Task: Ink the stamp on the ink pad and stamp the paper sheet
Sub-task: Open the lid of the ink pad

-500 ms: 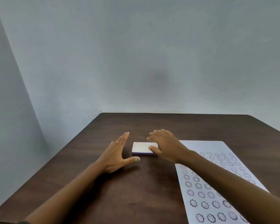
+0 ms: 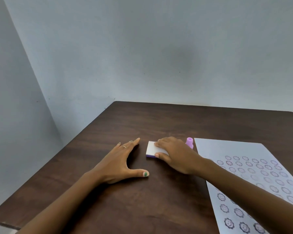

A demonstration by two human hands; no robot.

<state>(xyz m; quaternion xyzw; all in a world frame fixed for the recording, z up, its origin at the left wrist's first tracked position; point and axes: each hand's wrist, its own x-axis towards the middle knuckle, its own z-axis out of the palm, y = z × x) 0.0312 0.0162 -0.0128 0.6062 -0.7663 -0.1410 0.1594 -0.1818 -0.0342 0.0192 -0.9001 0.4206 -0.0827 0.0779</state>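
No readable text, label, brand or number appeared. The paper sheet (image 2: 254, 174), to the right of the right hand (image 2: 174, 156), carried only rows of stamped smiley-face flower marks.

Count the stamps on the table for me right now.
1. A single purple stamp stands upright just beyond the right hand, between the closed ink pad and the paper sheet. Another could be hidden behind that hand or forearm.

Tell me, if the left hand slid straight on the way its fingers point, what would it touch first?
Probably nothing: the left hand points up-right across bare table, passing just left of the ink pad.
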